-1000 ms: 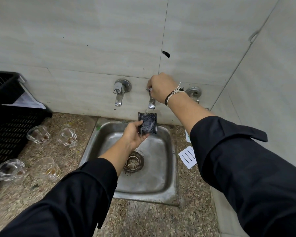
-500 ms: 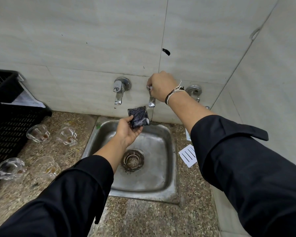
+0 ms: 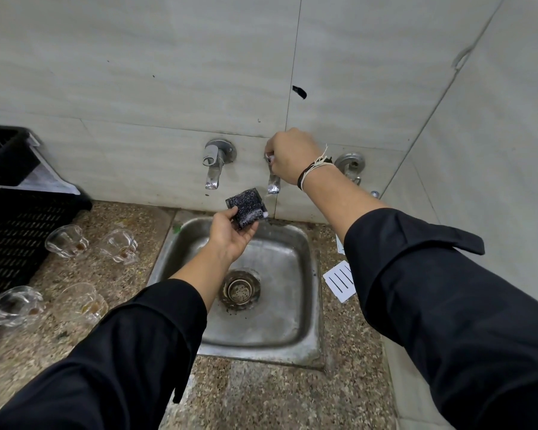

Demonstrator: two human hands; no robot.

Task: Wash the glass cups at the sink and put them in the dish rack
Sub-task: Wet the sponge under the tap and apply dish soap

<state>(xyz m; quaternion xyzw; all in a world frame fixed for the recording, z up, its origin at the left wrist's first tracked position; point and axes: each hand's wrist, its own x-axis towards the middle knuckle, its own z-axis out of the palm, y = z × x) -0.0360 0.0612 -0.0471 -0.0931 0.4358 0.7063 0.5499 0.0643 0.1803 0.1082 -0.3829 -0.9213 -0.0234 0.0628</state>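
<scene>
Four clear glass cups (image 3: pixel 66 241) lay on their sides at lower left on the speckled stone tabletop (image 3: pixel 261 395), mouths pointing variously. The left hand (image 3: pixel 230 232) pinched one dark square scrubber (image 3: pixel 246 209); the right hand (image 3: pixel 292 156) curled round the middle one (image 3: pixel 273 184) of three wall taps.

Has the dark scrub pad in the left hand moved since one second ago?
Yes. The scrub pad was directly under the spout of the tap; now it sits left of that spout.
</scene>
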